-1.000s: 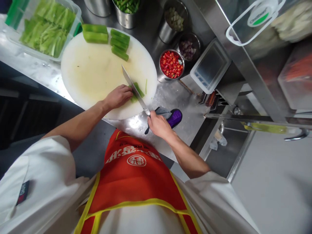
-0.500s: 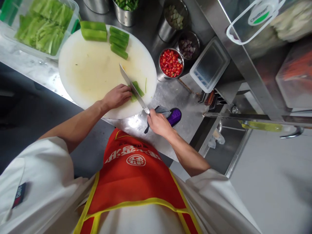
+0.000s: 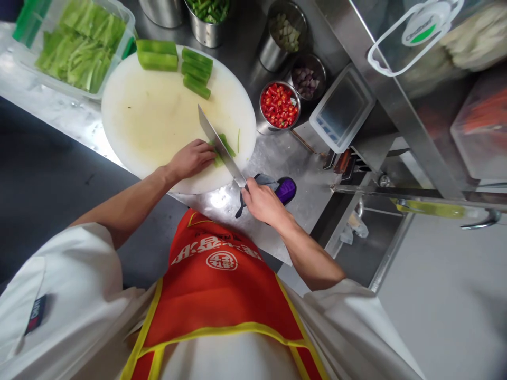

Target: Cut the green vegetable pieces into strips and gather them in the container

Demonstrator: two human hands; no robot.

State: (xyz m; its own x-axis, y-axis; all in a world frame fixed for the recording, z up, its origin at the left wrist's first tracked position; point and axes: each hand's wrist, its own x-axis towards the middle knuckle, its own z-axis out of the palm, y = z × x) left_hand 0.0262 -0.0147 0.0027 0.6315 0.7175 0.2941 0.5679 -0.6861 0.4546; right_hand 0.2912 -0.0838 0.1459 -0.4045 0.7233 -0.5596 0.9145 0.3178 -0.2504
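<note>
A long-bladed kitchen knife lies slantwise over the right part of the round white cutting board, its handle wrapped by my right hand. Left of the blade, my left hand has its fingers bent and closed on a green vegetable piece, mostly covered by fingers and knife. Cut green slices rest against the blade's far side, with one thin strip beyond them. At the board's far edge sit two groups of green stalk pieces, one wider and one narrower.
A clear tub of sliced greens stands at upper left. Metal cups hold chopped red chillies, purple onion pieces and pale cubes. A lidded plastic box is to the right. A purple-and-black item lies beside my right hand.
The whole view has shifted slightly, moving the board and tub a little right and down in the picture. Both hands keep nearly the same pose at the knife and vegetable.
</note>
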